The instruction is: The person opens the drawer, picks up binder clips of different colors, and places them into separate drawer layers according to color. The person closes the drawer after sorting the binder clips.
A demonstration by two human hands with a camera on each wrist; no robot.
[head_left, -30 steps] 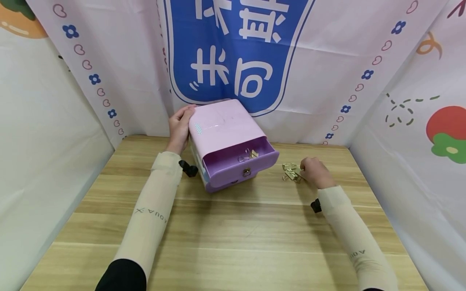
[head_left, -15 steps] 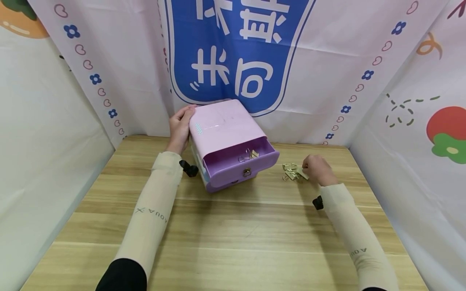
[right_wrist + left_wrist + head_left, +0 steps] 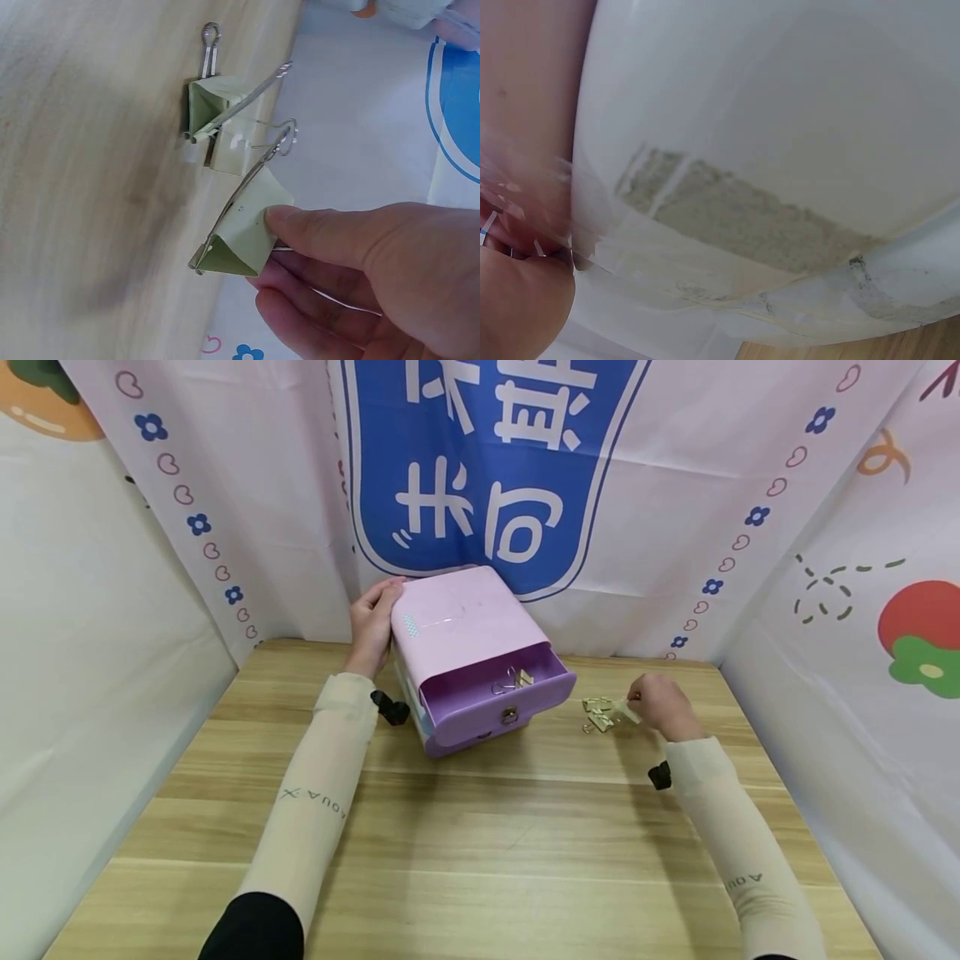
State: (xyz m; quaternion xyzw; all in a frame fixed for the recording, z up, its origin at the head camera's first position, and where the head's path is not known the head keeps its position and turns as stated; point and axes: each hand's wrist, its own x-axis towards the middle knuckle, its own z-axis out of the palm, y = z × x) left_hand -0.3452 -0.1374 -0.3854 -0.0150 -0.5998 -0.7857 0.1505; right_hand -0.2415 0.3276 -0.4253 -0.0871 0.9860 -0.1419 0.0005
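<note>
Between the thumb and fingers of my right hand [image 3: 667,706] is a pale green binder clip [image 3: 251,217], its wire handles showing in the right wrist view. Other binder clips [image 3: 598,718] lie on the table just left of that hand. A pink and purple drawer box [image 3: 472,618] stands left of them, turned at an angle. Its upper drawer [image 3: 502,714] is pulled out, with a few clips [image 3: 522,678] inside. My left hand [image 3: 371,628] grips the box's back left corner; some fingers are hidden behind it. The left wrist view is filled by the box's pale side [image 3: 780,112].
The wooden table [image 3: 480,860] reaches back to a white printed curtain [image 3: 660,527] with a blue sign. White cloth walls [image 3: 97,635] rise on both sides. The box's rear stands close to the curtain.
My right hand has moved slightly right and away from me, drawing the binder clip apart from the pile. The left hand and the box stay as they were.
</note>
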